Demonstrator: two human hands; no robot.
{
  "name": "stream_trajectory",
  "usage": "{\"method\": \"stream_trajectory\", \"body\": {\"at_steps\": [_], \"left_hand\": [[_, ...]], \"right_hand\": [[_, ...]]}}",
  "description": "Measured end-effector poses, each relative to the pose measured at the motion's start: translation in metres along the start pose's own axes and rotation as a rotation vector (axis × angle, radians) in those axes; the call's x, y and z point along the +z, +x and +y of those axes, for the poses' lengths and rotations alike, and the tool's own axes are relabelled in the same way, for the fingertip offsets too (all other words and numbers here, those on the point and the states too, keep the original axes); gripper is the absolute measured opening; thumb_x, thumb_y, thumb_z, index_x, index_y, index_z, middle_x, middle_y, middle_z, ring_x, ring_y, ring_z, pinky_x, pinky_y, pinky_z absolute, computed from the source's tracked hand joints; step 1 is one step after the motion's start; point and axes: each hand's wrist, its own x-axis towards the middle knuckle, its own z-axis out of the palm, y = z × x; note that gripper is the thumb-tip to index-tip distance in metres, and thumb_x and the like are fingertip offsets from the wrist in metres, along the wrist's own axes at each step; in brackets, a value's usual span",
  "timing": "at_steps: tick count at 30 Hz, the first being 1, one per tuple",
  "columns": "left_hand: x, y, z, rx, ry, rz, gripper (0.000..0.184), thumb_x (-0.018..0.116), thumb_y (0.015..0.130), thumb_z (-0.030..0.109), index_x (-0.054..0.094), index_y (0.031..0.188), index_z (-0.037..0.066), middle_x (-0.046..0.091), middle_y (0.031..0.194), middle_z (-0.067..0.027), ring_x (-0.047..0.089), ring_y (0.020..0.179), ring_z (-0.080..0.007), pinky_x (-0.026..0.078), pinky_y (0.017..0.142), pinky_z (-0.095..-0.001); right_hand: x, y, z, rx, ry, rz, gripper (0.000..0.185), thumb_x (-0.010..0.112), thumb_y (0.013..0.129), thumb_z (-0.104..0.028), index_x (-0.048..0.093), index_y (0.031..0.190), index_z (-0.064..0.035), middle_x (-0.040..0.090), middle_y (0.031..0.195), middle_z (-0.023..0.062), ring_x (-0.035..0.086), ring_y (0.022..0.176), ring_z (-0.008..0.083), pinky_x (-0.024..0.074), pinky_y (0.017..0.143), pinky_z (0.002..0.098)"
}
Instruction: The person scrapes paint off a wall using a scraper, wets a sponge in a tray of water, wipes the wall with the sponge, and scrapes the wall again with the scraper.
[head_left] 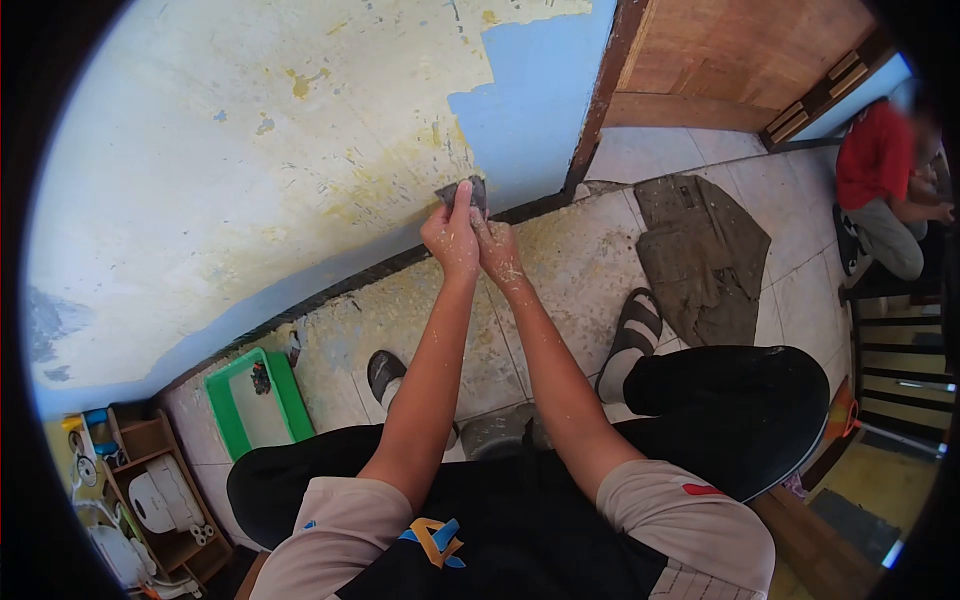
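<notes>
Both my hands meet in front of the wall [330, 130], whose cream paint is patchy and worn beside blue paint. My left hand [453, 235] is closed on a dark grey, flat scraper [477, 192], its thumb lying along the piece. Close against it, my right hand [497, 250] has its fingers closed round the lower right part of the same scraper. The scraper's edge is at the wall surface, near the border of cream and blue. Pale flecks cover my fingers and forearms.
Paint flakes litter the tiled floor [570, 260]. A green tray [292, 395] stands at the lower left near a shelf [145, 440]. A brown cloth [700, 260] lies right of my foot. A person in red [875, 160] sits at the far right, by a black rack [905, 375].
</notes>
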Motion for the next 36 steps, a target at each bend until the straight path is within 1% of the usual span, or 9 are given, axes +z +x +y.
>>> {"method": "stream_trajectory", "body": {"at_steps": [2,5,8,11,13,20,22,25,36], "left_hand": [[-0.015,0.0,-0.014,-0.086,0.178,0.043,0.031,0.072,0.092,0.023,0.069,0.081,-0.006,0.064,0.07,-0.0056,0.059,0.057,-0.011,0.054,0.057,-0.0283],[-0.016,0.001,-0.02,-0.109,0.096,0.024,0.034,0.072,0.092,0.027,0.068,0.087,-0.006,0.066,0.074,-0.008,0.062,0.06,-0.0156,0.055,0.059,-0.0304],[-0.023,0.002,-0.022,-0.11,0.101,-0.004,0.033,0.069,0.095,0.026,0.068,0.091,-0.006,0.067,0.078,-0.0085,0.063,0.062,-0.0157,0.056,0.06,-0.0301],[-0.019,0.006,-0.018,-0.09,0.069,-0.032,0.031,0.067,0.096,0.026,0.067,0.092,-0.005,0.067,0.079,-0.0083,0.064,0.063,-0.0156,0.056,0.061,-0.0299],[-0.012,0.006,-0.009,-0.096,0.025,-0.031,0.03,0.066,0.097,0.025,0.067,0.092,-0.005,0.067,0.08,-0.008,0.064,0.064,-0.0154,0.056,0.061,-0.0299],[-0.002,0.001,0.006,0.028,-0.034,-0.041,0.032,0.066,0.097,0.026,0.068,0.09,-0.005,0.067,0.078,-0.0077,0.067,0.065,-0.0168,0.055,0.059,-0.0285],[-0.008,-0.001,0.004,-0.081,0.028,-0.044,0.033,0.067,0.097,0.027,0.068,0.091,-0.006,0.068,0.079,-0.0087,0.067,0.064,-0.0173,0.055,0.057,-0.0285],[-0.005,-0.004,0.005,-0.063,0.028,-0.035,0.034,0.067,0.096,0.027,0.069,0.093,-0.007,0.068,0.078,-0.0091,0.067,0.063,-0.0176,0.055,0.055,-0.0288],[0.003,-0.001,0.029,-0.065,0.016,-0.038,0.033,0.067,0.096,0.023,0.069,0.085,-0.008,0.067,0.073,-0.0079,0.063,0.061,-0.0133,0.054,0.057,-0.0287]], "right_hand": [[0.0,-0.002,0.009,-0.034,0.065,0.005,0.06,0.057,0.096,-0.052,0.066,0.077,0.0046,0.06,0.058,0.0121,0.051,0.057,0.0144,0.0426,0.055,0.0394],[-0.001,-0.007,-0.001,0.012,-0.001,0.082,0.063,0.058,0.095,-0.055,0.066,0.075,0.0038,0.056,0.056,0.0067,0.051,0.057,0.0137,0.0416,0.054,0.0376],[-0.004,-0.016,-0.008,0.177,-0.059,0.021,0.065,0.058,0.094,-0.057,0.067,0.074,0.0046,0.056,0.056,0.0067,0.053,0.057,0.0141,0.0425,0.055,0.0376],[0.001,-0.012,-0.02,0.151,-0.08,0.078,0.067,0.058,0.094,-0.058,0.066,0.073,0.0057,0.059,0.056,0.0101,0.054,0.056,0.0164,0.0435,0.056,0.0387],[-0.006,-0.001,-0.039,0.092,-0.146,0.002,0.069,0.058,0.093,-0.058,0.065,0.071,0.0065,0.06,0.055,0.0118,0.055,0.055,0.0183,0.0438,0.055,0.0389],[-0.003,-0.002,-0.049,0.092,-0.104,0.011,0.072,0.055,0.093,-0.062,0.063,0.067,0.0053,0.056,0.052,0.0092,0.054,0.053,0.0175,0.0421,0.053,0.0374],[-0.011,-0.005,-0.046,0.157,-0.089,-0.042,0.072,0.054,0.093,-0.063,0.062,0.064,0.0019,0.053,0.052,0.0056,0.051,0.051,0.0155,0.0398,0.051,0.0354],[-0.018,-0.003,-0.046,0.197,-0.085,-0.113,0.071,0.054,0.093,-0.064,0.06,0.063,-0.0001,0.051,0.052,0.0031,0.049,0.051,0.0137,0.0381,0.05,0.0336],[-0.007,-0.003,-0.063,0.154,-0.099,-0.058,0.071,0.053,0.095,-0.062,0.062,0.064,0.002,0.053,0.052,0.0068,0.052,0.052,0.0155,0.0405,0.051,0.0363]]}}
